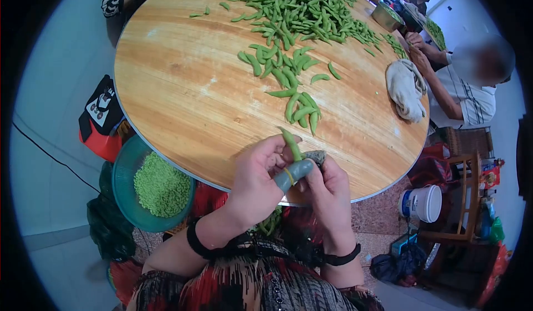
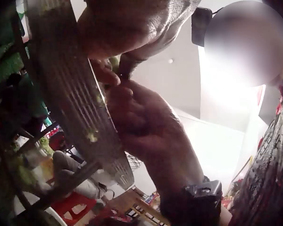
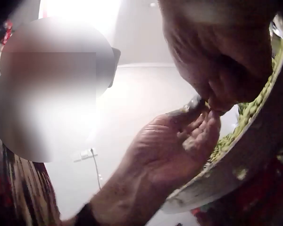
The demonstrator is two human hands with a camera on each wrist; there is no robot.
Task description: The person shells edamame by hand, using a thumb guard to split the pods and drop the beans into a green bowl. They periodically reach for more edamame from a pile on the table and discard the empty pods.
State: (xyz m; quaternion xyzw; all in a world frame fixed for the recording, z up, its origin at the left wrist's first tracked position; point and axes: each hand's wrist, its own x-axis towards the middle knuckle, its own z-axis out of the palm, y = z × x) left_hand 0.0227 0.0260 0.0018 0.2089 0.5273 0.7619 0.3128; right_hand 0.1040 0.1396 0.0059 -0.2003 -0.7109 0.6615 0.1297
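Observation:
A green edamame pod (image 1: 291, 145) stands upright between my two hands, over the near edge of the round wooden table. My left hand (image 1: 252, 177) grips it; a grey-blue cover (image 1: 294, 176) with a yellow band sits on that thumb. Curled around the pod's lower end, my right hand (image 1: 331, 194) pinches it, a dark speckled cover (image 1: 316, 156) on one finger. Both wrist views show the hands meeting fingertip to fingertip, with the pod mostly hidden there. Several loose pods (image 1: 302, 111) lie just beyond the hands on the table (image 1: 183, 100).
A large heap of pods (image 1: 311, 5) covers the far side. A teal basin (image 1: 125, 191) of shelled beans (image 1: 161, 186) stands below the table at left. A whitish cloth (image 1: 406, 90) lies by the right edge, near another person's hands (image 1: 419, 50). A white bucket (image 1: 427, 204) stands lower right.

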